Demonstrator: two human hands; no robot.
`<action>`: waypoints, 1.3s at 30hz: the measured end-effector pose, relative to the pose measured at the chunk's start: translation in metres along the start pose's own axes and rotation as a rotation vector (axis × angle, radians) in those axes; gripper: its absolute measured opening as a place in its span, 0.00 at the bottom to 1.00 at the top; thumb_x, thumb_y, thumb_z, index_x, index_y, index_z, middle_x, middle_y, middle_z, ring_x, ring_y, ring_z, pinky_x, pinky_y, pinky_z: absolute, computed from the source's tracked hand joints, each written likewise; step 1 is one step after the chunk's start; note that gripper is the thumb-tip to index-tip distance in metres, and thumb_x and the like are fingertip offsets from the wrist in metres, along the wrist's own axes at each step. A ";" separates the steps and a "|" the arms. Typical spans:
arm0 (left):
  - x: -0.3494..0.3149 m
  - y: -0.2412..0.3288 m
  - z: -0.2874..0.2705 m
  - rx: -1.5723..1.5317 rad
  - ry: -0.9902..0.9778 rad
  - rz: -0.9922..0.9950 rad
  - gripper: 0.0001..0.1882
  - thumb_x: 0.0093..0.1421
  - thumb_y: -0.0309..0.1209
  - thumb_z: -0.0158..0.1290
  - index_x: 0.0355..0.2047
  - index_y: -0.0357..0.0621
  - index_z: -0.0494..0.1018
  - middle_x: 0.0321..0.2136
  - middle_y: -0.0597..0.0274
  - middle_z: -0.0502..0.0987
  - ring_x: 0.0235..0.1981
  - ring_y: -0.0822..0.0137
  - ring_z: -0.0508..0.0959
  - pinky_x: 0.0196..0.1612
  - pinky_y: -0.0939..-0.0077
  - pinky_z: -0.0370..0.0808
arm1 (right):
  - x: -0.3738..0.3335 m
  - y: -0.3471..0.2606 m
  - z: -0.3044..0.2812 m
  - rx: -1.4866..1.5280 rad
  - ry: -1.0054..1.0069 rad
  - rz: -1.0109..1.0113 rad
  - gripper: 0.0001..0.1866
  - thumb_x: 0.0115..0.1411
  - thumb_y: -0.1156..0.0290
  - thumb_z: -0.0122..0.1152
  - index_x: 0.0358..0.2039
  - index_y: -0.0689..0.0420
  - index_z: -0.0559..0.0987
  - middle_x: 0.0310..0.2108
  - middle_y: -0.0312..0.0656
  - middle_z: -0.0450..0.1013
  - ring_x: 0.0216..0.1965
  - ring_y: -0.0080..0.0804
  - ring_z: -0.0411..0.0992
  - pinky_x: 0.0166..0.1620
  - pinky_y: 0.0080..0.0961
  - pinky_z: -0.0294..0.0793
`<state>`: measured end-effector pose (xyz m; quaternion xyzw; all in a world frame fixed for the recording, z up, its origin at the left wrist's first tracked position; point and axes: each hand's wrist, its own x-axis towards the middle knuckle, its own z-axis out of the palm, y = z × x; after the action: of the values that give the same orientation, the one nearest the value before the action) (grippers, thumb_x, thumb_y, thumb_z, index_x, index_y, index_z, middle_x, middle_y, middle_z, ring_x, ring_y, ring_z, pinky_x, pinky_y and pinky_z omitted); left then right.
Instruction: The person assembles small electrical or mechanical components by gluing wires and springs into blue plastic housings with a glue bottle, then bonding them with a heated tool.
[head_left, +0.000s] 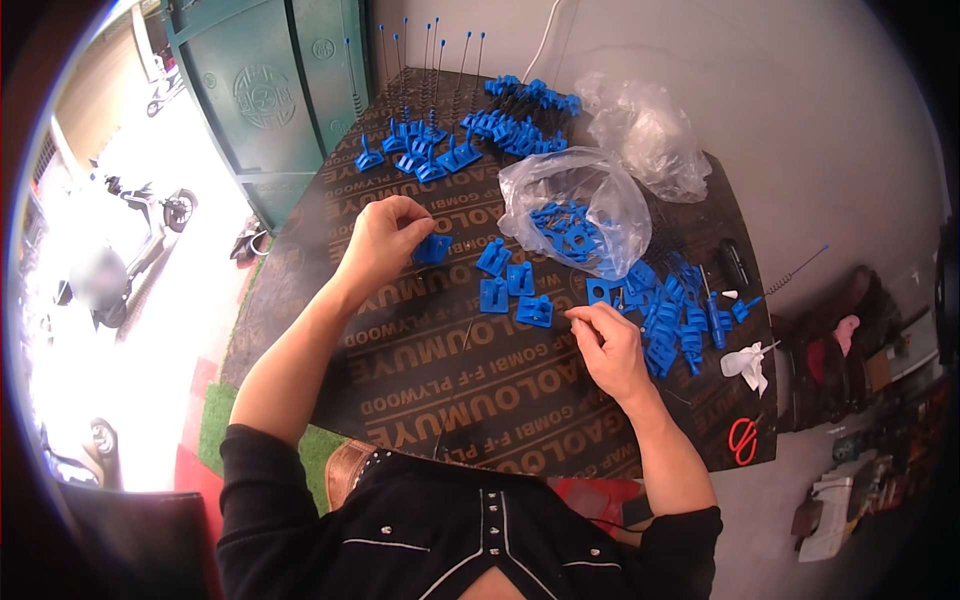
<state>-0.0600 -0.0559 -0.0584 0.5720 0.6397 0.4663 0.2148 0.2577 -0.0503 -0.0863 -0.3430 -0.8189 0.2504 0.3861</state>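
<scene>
My left hand (385,240) is over the left part of the dark table, its thumb and fingers pinched on a small blue plastic base (433,250). My right hand (610,350) hovers to the right of the table's middle with its fingertips drawn together. Whether anything small sits between them I cannot make out. Between the hands lie several similar blue bases (520,278), each a square plate with a raised piece. The closest blue base (535,311) is just left of my right fingertips. A heap of blue plastic parts (665,320) lies right beside that hand.
A clear plastic bag (575,210) of blue parts lies open beyond the hands. Behind are blue pieces with upright springs (410,150), a blue-and-black pile (525,115) and another crumpled bag (655,140). Red-handled scissors (742,441) and a white bottle (740,362) lie right.
</scene>
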 end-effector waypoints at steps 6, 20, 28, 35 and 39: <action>0.004 -0.013 0.016 -0.051 0.026 0.019 0.09 0.55 0.26 0.58 0.32 0.31 0.77 0.26 0.61 0.78 0.28 0.76 0.75 0.33 0.80 0.72 | 0.001 0.000 -0.001 -0.011 -0.009 0.003 0.05 0.58 0.81 0.55 0.35 0.65 0.77 0.26 0.41 0.72 0.23 0.24 0.67 0.27 0.20 0.66; 0.052 -0.037 0.032 0.096 0.052 0.212 0.11 0.55 0.29 0.56 0.36 0.35 0.77 0.35 0.48 0.77 0.38 0.54 0.79 0.42 0.67 0.74 | 0.000 -0.004 -0.003 -0.004 -0.039 0.021 0.05 0.57 0.80 0.56 0.34 0.66 0.78 0.28 0.49 0.74 0.27 0.40 0.75 0.30 0.28 0.72; -0.033 -0.056 -0.007 0.783 0.036 0.115 0.34 0.65 0.43 0.44 0.59 0.23 0.55 0.60 0.34 0.56 0.65 0.43 0.51 0.66 0.57 0.51 | -0.002 0.005 -0.002 0.029 -0.050 -0.042 0.05 0.59 0.80 0.54 0.35 0.65 0.77 0.26 0.42 0.73 0.24 0.28 0.71 0.28 0.22 0.69; -0.035 -0.044 0.008 0.900 -0.180 0.088 0.42 0.66 0.55 0.35 0.62 0.24 0.48 0.64 0.33 0.49 0.68 0.43 0.44 0.68 0.57 0.42 | 0.002 -0.007 -0.004 0.027 -0.057 -0.026 0.05 0.56 0.81 0.56 0.33 0.66 0.78 0.27 0.48 0.74 0.28 0.42 0.75 0.30 0.29 0.72; -0.052 -0.019 0.031 0.882 -0.286 0.290 0.43 0.65 0.56 0.34 0.61 0.22 0.52 0.63 0.31 0.51 0.67 0.42 0.47 0.68 0.57 0.43 | 0.002 -0.005 -0.006 0.039 -0.023 -0.031 0.04 0.57 0.80 0.56 0.33 0.66 0.77 0.27 0.48 0.74 0.28 0.41 0.74 0.30 0.29 0.72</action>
<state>-0.0320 -0.0918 -0.1022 0.7501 0.6541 0.0926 -0.0296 0.2598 -0.0510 -0.0788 -0.3198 -0.8234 0.2643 0.3873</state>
